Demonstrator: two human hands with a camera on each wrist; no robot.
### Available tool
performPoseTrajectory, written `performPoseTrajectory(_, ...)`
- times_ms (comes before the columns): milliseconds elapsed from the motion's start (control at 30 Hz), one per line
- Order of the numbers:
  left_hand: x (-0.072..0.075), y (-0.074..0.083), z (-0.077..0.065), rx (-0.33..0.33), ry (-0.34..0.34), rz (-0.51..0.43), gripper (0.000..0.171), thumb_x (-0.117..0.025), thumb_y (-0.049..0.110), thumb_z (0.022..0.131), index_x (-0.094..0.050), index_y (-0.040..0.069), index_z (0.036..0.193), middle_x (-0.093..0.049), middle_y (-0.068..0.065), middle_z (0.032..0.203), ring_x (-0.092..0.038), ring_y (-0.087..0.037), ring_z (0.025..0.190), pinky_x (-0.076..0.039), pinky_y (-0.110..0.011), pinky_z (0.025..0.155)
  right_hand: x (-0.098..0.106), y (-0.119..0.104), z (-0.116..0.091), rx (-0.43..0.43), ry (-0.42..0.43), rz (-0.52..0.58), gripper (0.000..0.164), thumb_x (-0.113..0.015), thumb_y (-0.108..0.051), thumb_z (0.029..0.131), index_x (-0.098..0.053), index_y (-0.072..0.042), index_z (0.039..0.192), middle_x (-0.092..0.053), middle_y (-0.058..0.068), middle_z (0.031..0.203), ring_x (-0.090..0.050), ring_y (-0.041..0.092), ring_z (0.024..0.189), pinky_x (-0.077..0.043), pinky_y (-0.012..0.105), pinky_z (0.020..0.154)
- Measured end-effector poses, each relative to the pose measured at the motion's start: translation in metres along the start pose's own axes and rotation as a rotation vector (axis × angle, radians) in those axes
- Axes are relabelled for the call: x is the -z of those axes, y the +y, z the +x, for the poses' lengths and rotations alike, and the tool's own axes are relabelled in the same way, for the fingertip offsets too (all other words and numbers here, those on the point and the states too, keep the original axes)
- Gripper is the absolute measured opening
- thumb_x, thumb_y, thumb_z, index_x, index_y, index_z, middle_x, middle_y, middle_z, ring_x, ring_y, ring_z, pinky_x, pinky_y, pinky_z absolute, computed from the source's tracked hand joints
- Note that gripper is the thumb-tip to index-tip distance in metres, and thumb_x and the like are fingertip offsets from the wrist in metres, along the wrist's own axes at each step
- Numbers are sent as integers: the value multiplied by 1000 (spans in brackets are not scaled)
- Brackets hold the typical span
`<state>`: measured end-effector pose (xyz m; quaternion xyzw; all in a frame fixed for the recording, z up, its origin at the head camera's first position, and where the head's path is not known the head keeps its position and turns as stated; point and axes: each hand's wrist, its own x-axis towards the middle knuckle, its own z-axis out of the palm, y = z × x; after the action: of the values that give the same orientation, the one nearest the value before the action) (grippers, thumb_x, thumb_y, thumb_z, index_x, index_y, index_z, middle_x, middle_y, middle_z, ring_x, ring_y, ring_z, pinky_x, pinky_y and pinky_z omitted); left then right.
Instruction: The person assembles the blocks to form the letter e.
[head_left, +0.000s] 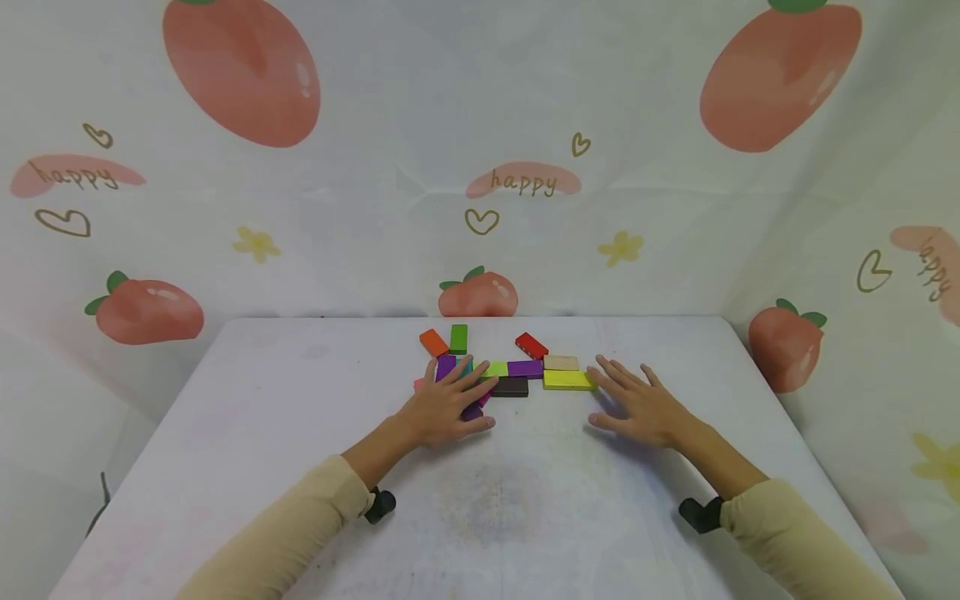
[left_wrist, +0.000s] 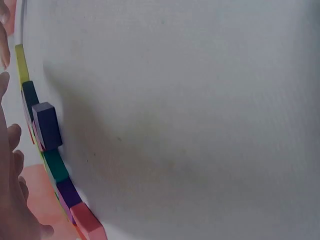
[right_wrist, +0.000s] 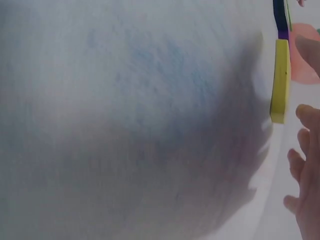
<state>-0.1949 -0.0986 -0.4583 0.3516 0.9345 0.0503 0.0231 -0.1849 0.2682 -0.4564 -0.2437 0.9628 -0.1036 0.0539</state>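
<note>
Several flat coloured blocks lie close together at the back middle of the white table. My left hand [head_left: 444,410] spreads its fingers over the left part of the group, partly hiding purple, teal and magenta blocks. A dark purple block [left_wrist: 48,131] and a salmon-pink block [left_wrist: 88,221] show more plainly in the left wrist view. To the right, my right hand [head_left: 645,410] has its fingers spread, with the fingertips right at the end of a yellow block [head_left: 567,381]. A black block [head_left: 512,387] and a purple block [head_left: 525,369] lie between the hands.
Behind the left hand lie an orange block [head_left: 433,342] and a green block [head_left: 459,339]. A red block [head_left: 532,345] sits at a slant, near a beige block [head_left: 561,362]. The white table [head_left: 487,508] meets a printed cloth [head_left: 360,208] along its back edge.
</note>
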Motion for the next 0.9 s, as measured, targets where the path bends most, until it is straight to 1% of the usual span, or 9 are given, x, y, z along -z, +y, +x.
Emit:
performPoseTrajectory(100,0,3,1,2,-39,-23,74,-43,65,96,-32,25,157,-21,-1,165,-12,-29,152,-7,-73,112,-2,-3,1,23,-8,5,83,-53,-63,92,-31,-15,157,-23,10,164,-23,37,149,-10,68,114)
performPoseTrajectory(300,-4,6,2,9,-82,-20,75,-41,66,96,-30,26,157,-22,1,165,-11,-27,153,-6,-71,113,-5,-7,2,67,-8,-2,82,-56,-59,92,-34,-14,156,-30,9,161,-27,34,148,-14,66,115)
performPoseTrajectory(400,-6,7,2,13,-106,-28,76,-40,68,95,-28,26,158,-22,3,165,-10,-26,153,-5,-71,113,-6,-8,1,84,-20,-17,81,-55,-59,92,-35,-12,155,-33,10,160,-30,32,147,-17,64,116)
performPoseTrajectory(533,-9,8,2,14,-112,-40,77,-39,68,95,-27,26,158,-21,5,164,-8,-25,153,-3,-70,114,-6,-9,-2,104,-21,-29,80,-55,-59,93,-36,-11,155,-35,11,159,-32,32,146,-19,62,116)
performPoseTrajectory(667,-9,9,2,9,-97,-46,76,-41,67,95,-29,26,158,-23,5,164,-9,-25,153,-3,-69,114,-5,-11,-8,129,-15,-37,81,-56,-58,92,-37,-9,154,-36,12,158,-33,33,145,-21,61,116)
performPoseTrajectory(900,-8,15,-1,-31,-93,-47,76,-41,68,95,-31,25,157,-27,5,163,-13,-26,152,-3,-69,114,-7,-16,-21,169,-4,-38,83,-59,-58,91,-37,-10,154,-36,10,159,-36,31,144,-27,61,113)
